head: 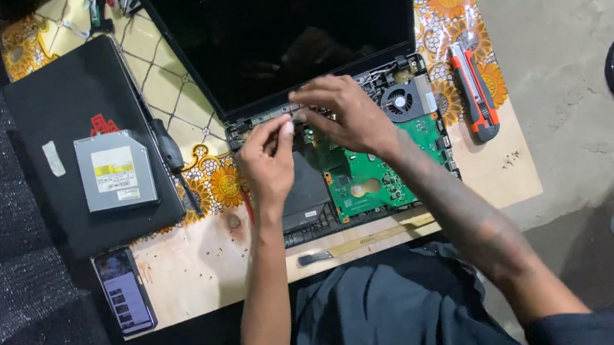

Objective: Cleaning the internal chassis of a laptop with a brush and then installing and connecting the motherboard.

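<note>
An opened laptop (284, 30) lies on the low table with its dark screen tilted back and its green circuit board (368, 174) and small fan (398, 102) exposed. My left hand (266, 161) hovers over the board's left part, thumb and fingers pinched on a small white piece near the hinge. My right hand (343, 115) reaches across the hinge area, fingers curled down onto the board's upper edge. Whether it holds anything I cannot tell.
A closed black laptop (72, 106) with a silver optical drive (115, 170) on top lies at left. A phone (123, 291) rests at the table's front left corner. An orange utility knife (475, 90) sits at right, a metal ruler (367, 241) along the front edge.
</note>
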